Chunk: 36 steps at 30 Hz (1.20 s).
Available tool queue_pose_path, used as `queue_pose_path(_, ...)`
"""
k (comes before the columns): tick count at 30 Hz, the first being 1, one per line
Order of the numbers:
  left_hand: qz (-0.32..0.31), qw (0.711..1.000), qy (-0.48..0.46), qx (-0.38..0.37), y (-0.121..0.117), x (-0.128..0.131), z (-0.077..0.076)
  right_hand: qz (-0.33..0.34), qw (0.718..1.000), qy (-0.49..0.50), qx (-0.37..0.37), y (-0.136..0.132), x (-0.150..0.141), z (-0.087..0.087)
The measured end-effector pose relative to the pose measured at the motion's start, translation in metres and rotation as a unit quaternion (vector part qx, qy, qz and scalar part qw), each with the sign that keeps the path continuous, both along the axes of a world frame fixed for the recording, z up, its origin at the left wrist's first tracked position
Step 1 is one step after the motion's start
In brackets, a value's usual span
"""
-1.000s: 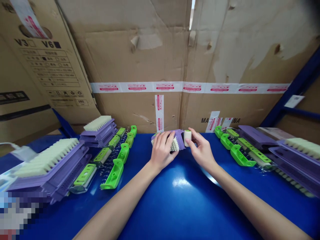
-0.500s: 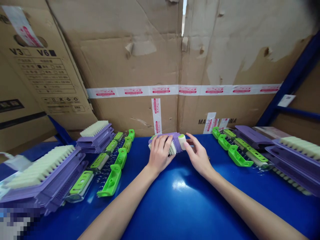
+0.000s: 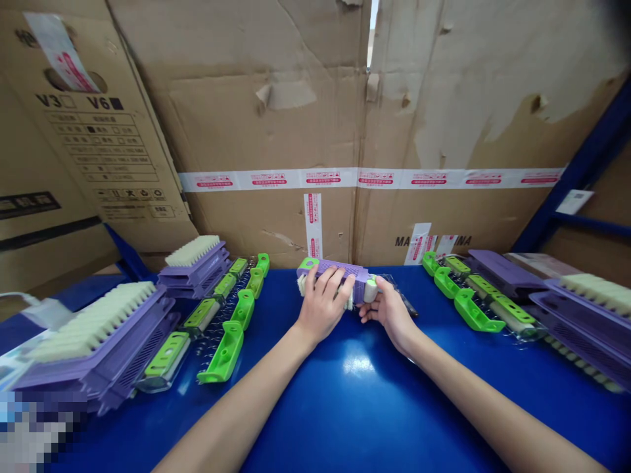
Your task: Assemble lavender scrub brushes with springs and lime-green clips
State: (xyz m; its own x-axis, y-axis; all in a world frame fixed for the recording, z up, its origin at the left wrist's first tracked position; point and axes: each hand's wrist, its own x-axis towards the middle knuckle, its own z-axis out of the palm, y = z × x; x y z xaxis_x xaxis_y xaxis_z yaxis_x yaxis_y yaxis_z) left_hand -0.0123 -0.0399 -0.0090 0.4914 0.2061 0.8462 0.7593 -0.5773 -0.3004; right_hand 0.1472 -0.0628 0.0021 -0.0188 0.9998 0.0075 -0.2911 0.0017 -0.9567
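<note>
Brush block of slotted purple plastic with pale bristles (image 3: 355, 270), near the far edge of the glossy blue surface (image 3: 365, 401), looks light and stiff, probably best held by its rigid body. The left hand (image 3: 321, 307) curls over it, gripping; the right hand (image 3: 393, 314), half-closed, touches the rounded off-white, green-topped end piece (image 3: 370, 291).

Purple brush (image 3: 355, 270), held crosswise, pale bristles on near side, green tab (image 3: 309, 263) at left end, green-topped white block (image 3: 370, 291) against right end
</note>
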Motion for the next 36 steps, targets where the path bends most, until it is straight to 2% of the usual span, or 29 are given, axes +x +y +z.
queue_pose_path(8,0.008,1.0,-0.011,-0.02,-0.001,-0.001,0.0,0.012,1.0,-0.002,0.003,-0.005,-0.002,0.005)
queue_pose_path(13,0.008,1.0,-0.003,-0.013,-0.001,0.0,0.001,-0.006,0.999,0.03,-0.021,-0.005,-0.003,0.007)
queue_pose_path(21,0.002,1.0,-0.001,-0.027,0.0,-0.001,-0.001,0.008,0.998,0.058,-0.037,-0.007,-0.003,0.012)
queue_pose_path(27,-0.002,1.0,0.002,-0.016,-0.001,0.0,0.0,0.029,0.998,0.035,-0.052,-0.007,0.0,0.012)
queue_pose_path(29,0.012,1.0,-0.003,-0.015,-0.001,0.002,0.001,0.016,0.998,-0.003,-0.056,-0.007,-0.002,0.01)
queue_pose_path(31,0.03,0.999,-0.005,-0.019,-0.001,0.004,0.001,-0.036,0.996,-0.071,-0.031,-0.006,-0.004,0.007)
queue_pose_path(34,0.054,0.998,-0.006,-0.041,-0.001,0.003,0.002,-0.127,0.975,-0.162,0.085,-0.005,-0.003,0.005)
queue_pose_path(36,0.07,0.996,-0.013,-0.061,-0.001,0.001,0.003,-0.172,0.955,-0.184,0.154,-0.004,0.004,0.008)
